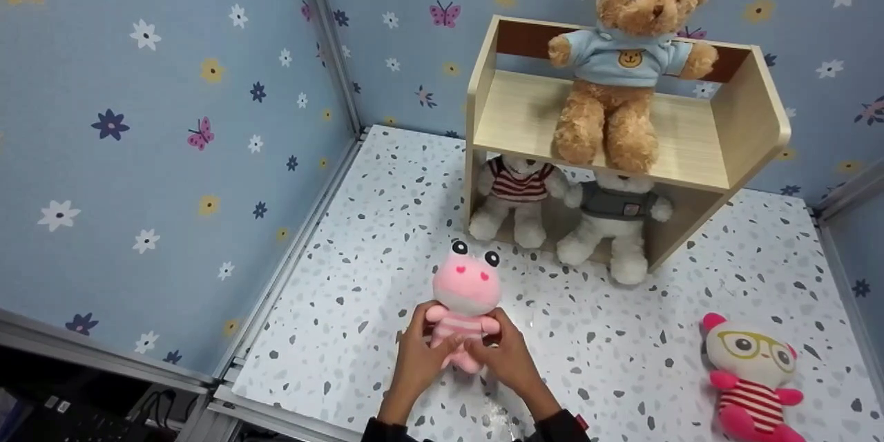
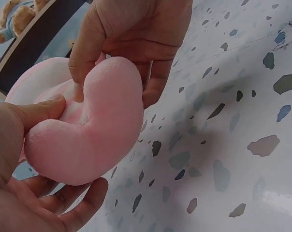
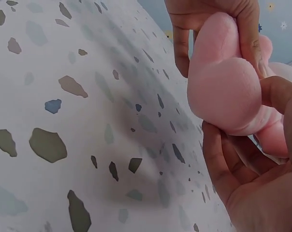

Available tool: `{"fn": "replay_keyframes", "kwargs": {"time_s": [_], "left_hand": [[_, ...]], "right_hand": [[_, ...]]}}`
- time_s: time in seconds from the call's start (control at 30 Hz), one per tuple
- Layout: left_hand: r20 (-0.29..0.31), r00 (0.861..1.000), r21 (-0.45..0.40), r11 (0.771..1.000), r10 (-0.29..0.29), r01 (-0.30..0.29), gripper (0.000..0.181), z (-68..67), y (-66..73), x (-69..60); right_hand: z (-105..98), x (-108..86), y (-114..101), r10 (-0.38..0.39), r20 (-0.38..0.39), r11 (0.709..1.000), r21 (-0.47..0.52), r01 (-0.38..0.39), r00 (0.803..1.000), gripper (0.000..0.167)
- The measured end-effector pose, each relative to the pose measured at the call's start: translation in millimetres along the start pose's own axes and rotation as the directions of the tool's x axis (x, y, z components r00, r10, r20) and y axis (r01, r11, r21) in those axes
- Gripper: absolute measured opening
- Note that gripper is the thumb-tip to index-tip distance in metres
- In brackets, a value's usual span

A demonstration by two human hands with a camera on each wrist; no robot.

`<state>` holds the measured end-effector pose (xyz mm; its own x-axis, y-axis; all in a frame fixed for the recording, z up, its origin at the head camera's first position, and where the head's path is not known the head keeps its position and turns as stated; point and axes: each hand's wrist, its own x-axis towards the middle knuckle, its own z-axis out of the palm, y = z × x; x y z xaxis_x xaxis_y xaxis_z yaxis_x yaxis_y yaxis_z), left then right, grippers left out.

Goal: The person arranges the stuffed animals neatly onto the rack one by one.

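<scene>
A pink frog-like plush toy (image 1: 467, 286) with bulging black-and-white eyes, heart-shaped nostrils and a striped body is held up in front of the shelf, its face upward. My left hand (image 1: 418, 353) grips its left side in the head view, and my right hand (image 1: 510, 353) grips the opposite side. Both thumbs press on the belly while the other fingers curl behind. In the left wrist view the plush toy's rounded pink legs (image 2: 107, 125) hang above the speckled surface, apart from it. The right wrist view shows the same legs (image 3: 223, 92) between both hands.
A wooden two-tier shelf (image 1: 756, 110) stands behind the hands. On top sits a brown teddy bear (image 1: 615, 69); below are a bear in a striped shirt (image 1: 519, 186) and one in grey (image 1: 618, 204). A pink-and-white plush with glasses (image 1: 753, 373) lies at right on the speckled tabletop (image 1: 331, 304).
</scene>
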<state>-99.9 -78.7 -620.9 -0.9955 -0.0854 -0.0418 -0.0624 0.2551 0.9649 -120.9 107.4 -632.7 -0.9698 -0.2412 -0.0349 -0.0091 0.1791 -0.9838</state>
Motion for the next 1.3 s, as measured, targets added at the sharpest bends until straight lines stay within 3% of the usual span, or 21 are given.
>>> {"fn": "replay_keyframes", "kwargs": {"time_s": [0.4, 0.7, 0.93, 1.3], "left_hand": [[-0.03, 0.997, 0.046, 0.997, 0.068, -0.067, 0.066, -0.6, 18.1, -1.0], [-0.052, 0.996, 0.101, 0.992, 0.079, -0.073, 0.069, -0.2, 37.9, 2.4], [-0.038, 0.989, 0.092, 0.986, 0.145, -0.141, 0.075, 0.2, 54.9, 10.0], [-0.005, 0.985, 0.065, 0.983, 0.173, -0.173, 0.077, 1.6, 71.1, 20.2]], "right_hand": [[-4, -3.5, -21, -0.088, -0.063, 0.994, -0.075, 0.083, 0.994, 0.044], [-8, -2.0, -35, -0.103, -0.101, 0.99, -0.104, 0.093, 0.99, 0.043], [-17, 1.6, -46, -0.136, -0.127, 0.985, -0.127, 0.12, 0.983, 0.043], [-28, 6.7, -63, -0.143, -0.148, 0.985, -0.116, 0.127, 0.978, 0.043]]}}
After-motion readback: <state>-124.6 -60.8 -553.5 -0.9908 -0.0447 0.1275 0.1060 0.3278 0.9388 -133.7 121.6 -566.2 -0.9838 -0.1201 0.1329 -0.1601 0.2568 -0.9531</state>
